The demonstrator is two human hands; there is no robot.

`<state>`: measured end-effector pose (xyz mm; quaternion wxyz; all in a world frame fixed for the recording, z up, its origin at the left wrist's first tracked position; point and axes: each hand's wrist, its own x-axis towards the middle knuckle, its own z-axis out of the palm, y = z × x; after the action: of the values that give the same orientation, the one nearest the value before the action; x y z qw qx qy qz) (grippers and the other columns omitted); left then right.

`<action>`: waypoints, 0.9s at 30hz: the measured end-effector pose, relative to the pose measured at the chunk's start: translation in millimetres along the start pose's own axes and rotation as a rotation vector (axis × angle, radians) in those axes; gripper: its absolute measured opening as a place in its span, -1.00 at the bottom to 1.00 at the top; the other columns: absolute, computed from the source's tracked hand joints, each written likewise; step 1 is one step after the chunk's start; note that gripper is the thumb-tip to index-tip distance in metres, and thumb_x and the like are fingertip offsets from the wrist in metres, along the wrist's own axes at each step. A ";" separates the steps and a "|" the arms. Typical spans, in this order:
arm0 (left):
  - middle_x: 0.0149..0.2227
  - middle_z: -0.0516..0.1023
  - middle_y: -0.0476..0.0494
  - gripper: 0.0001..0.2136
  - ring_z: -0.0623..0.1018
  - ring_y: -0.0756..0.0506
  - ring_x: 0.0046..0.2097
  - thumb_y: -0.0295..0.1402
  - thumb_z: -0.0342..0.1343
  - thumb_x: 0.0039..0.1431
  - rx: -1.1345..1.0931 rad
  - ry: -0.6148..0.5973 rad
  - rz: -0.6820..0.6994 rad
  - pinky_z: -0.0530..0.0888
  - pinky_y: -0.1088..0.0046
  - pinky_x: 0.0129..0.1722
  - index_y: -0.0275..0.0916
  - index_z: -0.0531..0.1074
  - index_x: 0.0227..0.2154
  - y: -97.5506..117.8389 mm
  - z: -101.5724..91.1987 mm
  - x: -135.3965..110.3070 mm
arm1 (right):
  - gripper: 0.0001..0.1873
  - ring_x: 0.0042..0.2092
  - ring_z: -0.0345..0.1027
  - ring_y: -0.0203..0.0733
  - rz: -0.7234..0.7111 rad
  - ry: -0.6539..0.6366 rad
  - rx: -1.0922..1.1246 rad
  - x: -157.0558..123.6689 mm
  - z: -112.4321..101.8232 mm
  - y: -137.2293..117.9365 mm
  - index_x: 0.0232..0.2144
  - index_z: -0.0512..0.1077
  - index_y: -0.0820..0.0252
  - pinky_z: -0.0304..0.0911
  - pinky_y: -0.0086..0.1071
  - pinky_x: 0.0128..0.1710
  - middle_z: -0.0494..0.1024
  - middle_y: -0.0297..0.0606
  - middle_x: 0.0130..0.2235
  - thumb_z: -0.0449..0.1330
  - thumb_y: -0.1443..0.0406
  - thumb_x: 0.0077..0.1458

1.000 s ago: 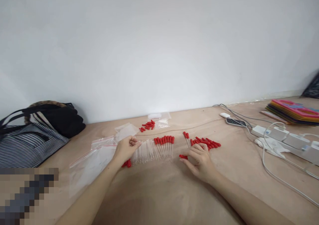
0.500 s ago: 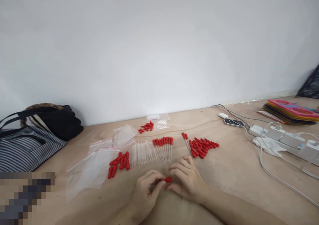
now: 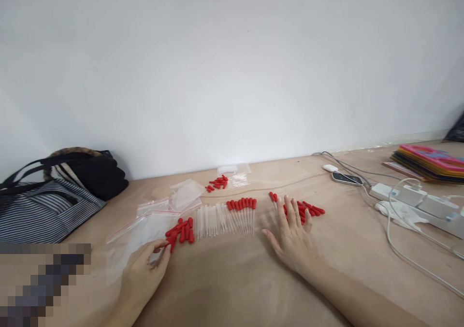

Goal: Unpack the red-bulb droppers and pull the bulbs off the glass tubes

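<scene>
My left hand is at the near left edge of a pile of red rubber dropper bulbs, its thumb and forefinger pinching a red dropper bulb. To the right of that pile lies a row of clear pipette tubes. Beside them, several droppers with red bulbs are fanned out, tips toward me. My right hand is open, fingers spread, over the right-hand pile of red bulbs and partly hiding it. Two more red-topped droppers show just past its fingertips.
Clear zip bags lie at left, near a striped bag. Toward the wall are small red bulbs and a clear packet. At right are a power strip, cables, a black device and stacked colourful boards.
My hands have parted from the middle, where they were together around a red bulb. The left moved to the left pile; the right moved right and spread its fingers over the right pile.
</scene>
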<state>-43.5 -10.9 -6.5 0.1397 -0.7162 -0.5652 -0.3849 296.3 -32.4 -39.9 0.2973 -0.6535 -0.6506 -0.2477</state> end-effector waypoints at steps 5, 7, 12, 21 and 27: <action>-0.50 0.54 -0.03 -0.76 0.51 -0.10 -0.45 -0.13 -0.05 -0.04 0.019 -0.100 -0.026 0.41 0.41 -0.40 -0.17 0.41 -0.52 8.1 4.2 5.4 | -0.26 0.15 -0.10 0.17 0.009 -0.032 0.033 -1.4 0.0 1.0 0.18 -0.19 0.34 -0.27 0.12 0.02 0.11 0.10 0.13 -0.10 0.06 0.05; -0.51 0.54 -0.03 -0.74 0.50 -0.10 -0.47 -0.10 -0.04 -0.05 0.014 -0.132 -0.032 0.40 0.41 -0.43 -0.17 0.41 -0.54 10.4 3.2 7.3 | -0.28 0.10 -0.01 0.15 0.030 -0.023 0.056 1.2 -0.5 5.3 0.16 -0.10 0.35 -0.24 0.09 0.01 0.19 0.10 0.08 -0.08 0.06 0.04; -0.51 0.54 -0.04 -0.70 0.51 -0.11 -0.46 -0.04 -0.02 -0.08 0.008 -0.142 -0.047 0.40 0.40 -0.44 -0.16 0.42 -0.55 10.4 1.9 6.7 | -0.56 -0.11 0.19 0.04 0.149 -0.010 0.102 20.1 -0.2 26.6 -0.10 0.31 0.18 -0.08 -0.01 -0.11 0.38 -0.05 -0.14 0.01 0.09 0.00; -0.47 0.54 -0.07 -0.73 0.50 -0.12 -0.39 -0.08 -0.02 -0.01 0.016 0.008 0.103 0.37 0.39 -0.35 -0.17 0.42 -0.49 -1.2 5.1 2.9 | -0.68 -0.10 0.16 0.06 0.451 -0.412 0.069 79.3 22.4 43.2 -0.45 0.49 0.10 -0.06 -0.04 -0.19 0.40 -0.09 -0.24 0.04 0.07 -0.05; -0.44 0.49 -0.11 -0.74 0.46 -0.12 -0.37 -0.10 -0.01 -0.01 0.134 0.184 0.136 0.32 0.35 -0.31 -0.17 0.43 -0.50 -2.1 4.9 2.3 | -0.53 -0.06 0.14 0.20 0.549 -0.575 0.012 98.6 39.3 38.9 -0.40 0.48 0.27 -0.02 0.00 -0.21 0.40 0.08 -0.19 0.10 -0.01 -0.16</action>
<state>-43.3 -5.5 -8.7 0.2641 -0.7036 -0.5245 -0.4002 335.7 65.8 0.1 0.1620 -0.8441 -0.5098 0.0382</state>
